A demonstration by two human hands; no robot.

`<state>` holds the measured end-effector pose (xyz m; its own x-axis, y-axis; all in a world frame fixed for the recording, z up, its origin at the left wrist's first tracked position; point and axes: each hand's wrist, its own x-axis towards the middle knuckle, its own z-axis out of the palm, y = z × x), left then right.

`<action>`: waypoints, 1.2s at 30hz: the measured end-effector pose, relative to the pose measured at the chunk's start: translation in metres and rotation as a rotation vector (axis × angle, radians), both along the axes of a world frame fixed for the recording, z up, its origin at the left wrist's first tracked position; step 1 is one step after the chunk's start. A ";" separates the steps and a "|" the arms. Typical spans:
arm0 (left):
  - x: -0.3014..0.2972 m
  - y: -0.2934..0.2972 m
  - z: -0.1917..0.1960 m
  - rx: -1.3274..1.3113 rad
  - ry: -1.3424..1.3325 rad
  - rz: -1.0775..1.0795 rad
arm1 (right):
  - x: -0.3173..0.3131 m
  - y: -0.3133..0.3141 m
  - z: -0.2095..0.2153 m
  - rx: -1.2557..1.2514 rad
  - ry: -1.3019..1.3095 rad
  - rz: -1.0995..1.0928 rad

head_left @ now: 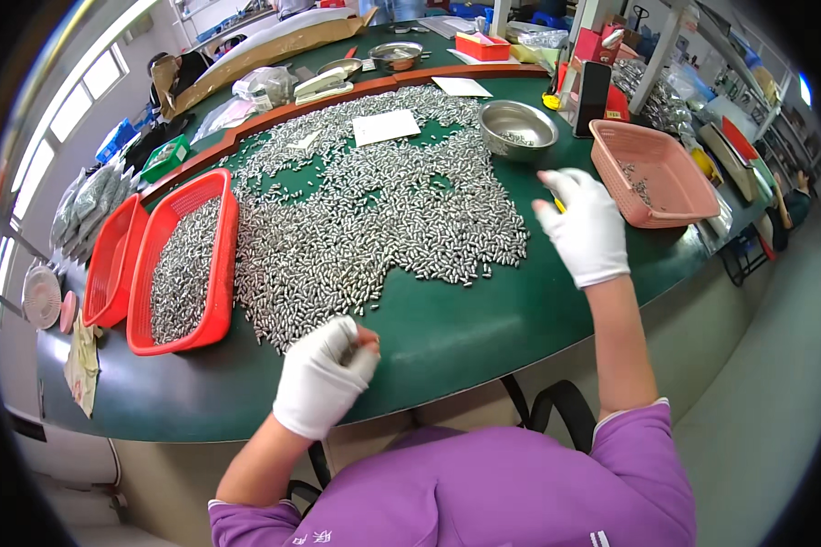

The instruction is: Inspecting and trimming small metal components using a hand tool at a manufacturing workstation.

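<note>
Small silvery metal pieces (356,210) are spread in a wide layer over the green table (456,337). At the near edge of this layer, my left hand (327,378), in a white glove with bare fingertips, is curled closed. Whatever lies inside its fingers is hidden. My right hand (582,228), gloved the same way, is over the table to the right of the pieces, thumb and fingers apart. A small yellow bit shows between them; I cannot tell what it is. Just beyond is a steel bowl (518,128) with a few pieces in it.
At the left, a red basket (228,264) full of pieces stands beside another red basket (114,260). A pink basket (657,173) with a few pieces is at the right. White cards (385,127) lie on the layer. A red-brown wooden strip (365,87) borders the far side.
</note>
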<state>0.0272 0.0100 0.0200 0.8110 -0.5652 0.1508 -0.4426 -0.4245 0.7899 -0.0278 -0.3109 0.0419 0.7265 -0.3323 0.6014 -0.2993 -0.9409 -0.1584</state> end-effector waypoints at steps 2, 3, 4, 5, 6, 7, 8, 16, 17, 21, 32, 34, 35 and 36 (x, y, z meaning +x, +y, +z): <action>-0.015 -0.003 -0.001 0.117 -0.123 -0.042 | -0.023 -0.022 -0.011 0.090 0.175 -0.192; -0.019 -0.004 -0.005 0.144 -0.205 -0.049 | -0.031 -0.025 -0.015 0.125 0.220 -0.236; -0.021 -0.006 -0.009 0.177 -0.280 -0.080 | -0.038 -0.026 -0.021 0.166 0.220 -0.248; -0.022 -0.009 -0.012 0.210 -0.354 -0.111 | -0.044 -0.027 -0.027 0.207 0.220 -0.259; -0.025 -0.012 -0.015 0.224 -0.355 -0.102 | -0.046 -0.031 -0.037 0.088 0.255 -0.291; -0.026 -0.013 -0.015 0.226 -0.358 -0.097 | -0.044 -0.033 -0.040 0.089 0.252 -0.287; -0.026 -0.013 -0.015 0.228 -0.331 -0.077 | -0.042 -0.033 -0.042 0.147 0.211 -0.313; -0.033 -0.012 -0.015 0.236 -0.274 -0.032 | -0.048 -0.039 -0.057 0.304 -0.034 -0.362; -0.034 -0.011 -0.015 0.244 -0.266 -0.029 | -0.052 -0.031 -0.056 0.414 -0.137 -0.289; -0.034 -0.010 -0.019 0.228 -0.276 -0.021 | -0.087 0.026 -0.029 1.270 -0.279 0.124; -0.026 -0.015 -0.017 0.208 -0.088 -0.001 | -0.122 0.124 -0.039 0.437 0.245 0.384; -0.026 -0.015 -0.016 0.217 -0.048 -0.004 | -0.122 0.132 -0.036 0.438 0.426 0.383; -0.027 -0.015 -0.016 0.242 -0.025 0.013 | -0.120 0.133 -0.043 0.402 0.400 0.401; -0.027 -0.016 -0.017 0.266 -0.003 0.030 | -0.118 0.135 -0.043 0.410 0.403 0.396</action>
